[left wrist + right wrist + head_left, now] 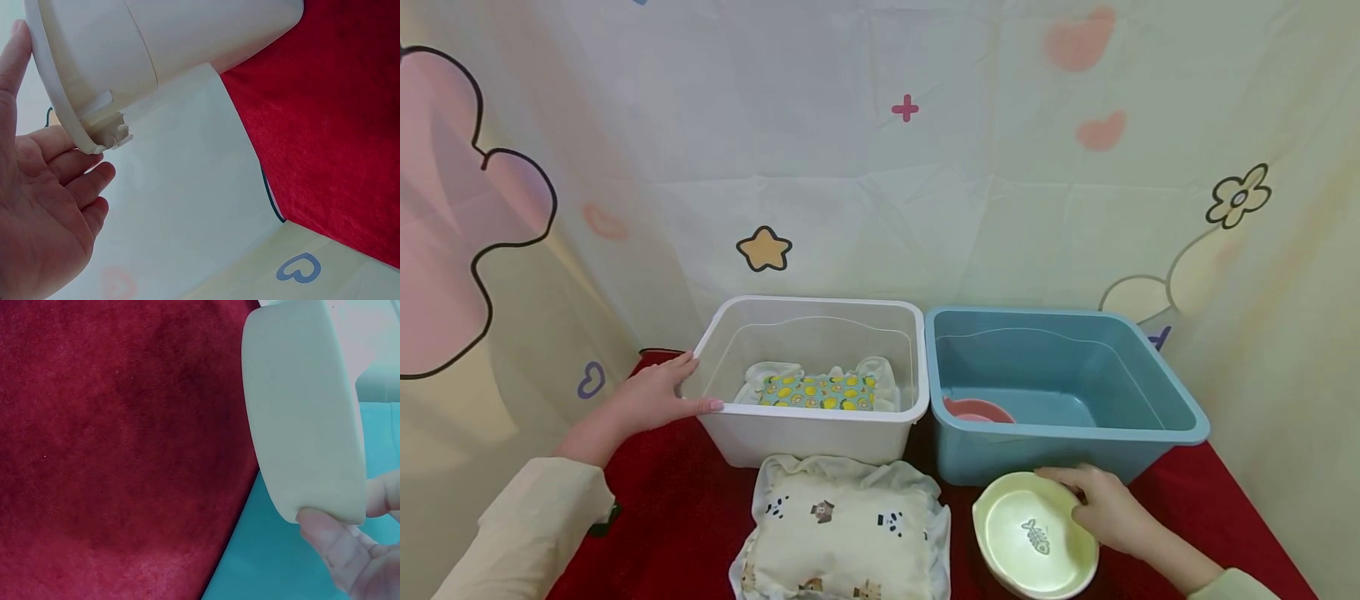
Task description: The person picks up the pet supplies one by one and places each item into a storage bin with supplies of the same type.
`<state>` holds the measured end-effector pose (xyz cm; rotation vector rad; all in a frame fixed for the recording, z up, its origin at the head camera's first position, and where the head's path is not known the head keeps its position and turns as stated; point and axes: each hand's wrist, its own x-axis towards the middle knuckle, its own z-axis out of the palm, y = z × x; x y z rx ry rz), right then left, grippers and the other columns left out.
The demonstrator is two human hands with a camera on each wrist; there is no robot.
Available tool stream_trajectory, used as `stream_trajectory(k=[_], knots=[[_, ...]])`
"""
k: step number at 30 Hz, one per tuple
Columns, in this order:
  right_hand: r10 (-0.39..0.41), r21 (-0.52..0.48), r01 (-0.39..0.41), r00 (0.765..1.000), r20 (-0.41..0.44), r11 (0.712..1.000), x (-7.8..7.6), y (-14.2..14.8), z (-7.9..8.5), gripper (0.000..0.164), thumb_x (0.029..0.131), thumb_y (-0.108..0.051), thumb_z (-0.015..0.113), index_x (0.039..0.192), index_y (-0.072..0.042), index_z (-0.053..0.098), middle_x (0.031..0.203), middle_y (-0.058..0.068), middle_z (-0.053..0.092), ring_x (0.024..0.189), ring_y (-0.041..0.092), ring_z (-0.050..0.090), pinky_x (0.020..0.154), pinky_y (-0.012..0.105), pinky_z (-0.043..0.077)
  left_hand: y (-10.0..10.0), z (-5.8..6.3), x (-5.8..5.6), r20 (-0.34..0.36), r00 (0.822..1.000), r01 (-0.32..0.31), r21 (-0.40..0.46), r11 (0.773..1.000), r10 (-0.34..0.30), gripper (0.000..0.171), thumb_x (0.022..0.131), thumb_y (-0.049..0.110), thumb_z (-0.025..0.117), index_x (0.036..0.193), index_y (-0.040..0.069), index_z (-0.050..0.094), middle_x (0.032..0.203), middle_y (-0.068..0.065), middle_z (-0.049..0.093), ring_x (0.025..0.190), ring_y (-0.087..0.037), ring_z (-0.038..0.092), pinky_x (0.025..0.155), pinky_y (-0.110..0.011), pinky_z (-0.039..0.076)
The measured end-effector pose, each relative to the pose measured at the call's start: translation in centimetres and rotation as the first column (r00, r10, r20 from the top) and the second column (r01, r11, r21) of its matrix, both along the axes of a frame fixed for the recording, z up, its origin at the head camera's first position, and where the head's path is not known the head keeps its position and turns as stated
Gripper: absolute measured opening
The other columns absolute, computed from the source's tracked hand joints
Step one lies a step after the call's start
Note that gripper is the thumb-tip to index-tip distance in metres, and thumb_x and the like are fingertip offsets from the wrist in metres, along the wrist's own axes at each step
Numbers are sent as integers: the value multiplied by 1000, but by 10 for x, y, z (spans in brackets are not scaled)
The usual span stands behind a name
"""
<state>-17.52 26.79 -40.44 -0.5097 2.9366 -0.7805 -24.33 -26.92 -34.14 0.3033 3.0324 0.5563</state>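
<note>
My left hand (651, 396) rests on the left rim of a white plastic bin (808, 433), its thumb over the front corner. Fingers and rim also show in the left wrist view. Inside that bin lies a small lemon-print cushion (820, 390) with white ruffles. My right hand (1105, 504) pinches the right edge of a pale yellow pet bowl (1037, 542) with a fishbone drawing inside. From the right wrist view, the bowl's outer side (300, 412) appears, with the thumb against its lower end. A cream ruffled cushion (842, 529) with animal prints lies left of the bowl.
Beside the white bin stands a blue bin (1045, 454), holding a pink bowl (977, 410) in its front left corner. Both bins stand on a red cloth (655, 517). Behind them hangs a pale printed curtain (850, 208).
</note>
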Motion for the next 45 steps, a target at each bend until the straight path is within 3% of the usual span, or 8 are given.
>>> stream_trajectory(k=[13, 24, 33, 39, 45], knots=[[-12, -8, 12, 998, 64, 1000, 2, -5, 9, 52, 63, 11, 59, 112, -6, 61, 96, 6, 63, 76, 14, 46, 57, 20, 38, 2, 1, 2, -3, 1000, -6, 4, 1000, 6, 100, 68, 61, 61, 136, -3, 26, 138, -31, 25, 113, -49, 42, 82, -62, 39], [-22, 10, 21, 996, 85, 1000, 5, -8, 22, 52, 63, 9, 62, 113, -7, 61, 91, 4, 60, 74, 15, 44, 55, 20, 37, 0, -1, 0, -16, 1000, -16, -71, 997, 15, 99, 70, 62, 58, 135, -6, 27, 138, -34, 22, 123, -53, 21, 88, -70, 24], [-14, 10, 13, 995, 98, 1000, 4, -9, 27, 53, 63, 7, 65, 114, -7, 60, 89, 3, 59, 73, 15, 44, 53, 20, 38, 0, -2, -1, 0, 1000, -20, -62, 998, 20, 100, 70, 63, 58, 135, -5, 26, 139, -33, 20, 124, -53, 19, 90, -70, 21], [9, 10, -10, 998, 61, 1000, 6, -10, 33, 52, 64, 9, 60, 114, -8, 60, 84, 1, 57, 72, 14, 43, 50, 18, 37, 1, -1, 1, 12, 1000, -18, -45, 999, 18, 100, 69, 63, 58, 137, -3, 25, 140, -32, 20, 123, -52, 22, 88, -69, 26], [-1, 8, 0, 997, 80, 1000, 6, -11, 38, 53, 65, 8, 61, 115, -9, 60, 83, 1, 55, 73, 15, 43, 50, 18, 38, 1, -1, 1, 9, 1000, -11, -50, 999, 12, 100, 70, 63, 58, 137, -4, 25, 140, -32, 20, 123, -52, 23, 88, -69, 27]])
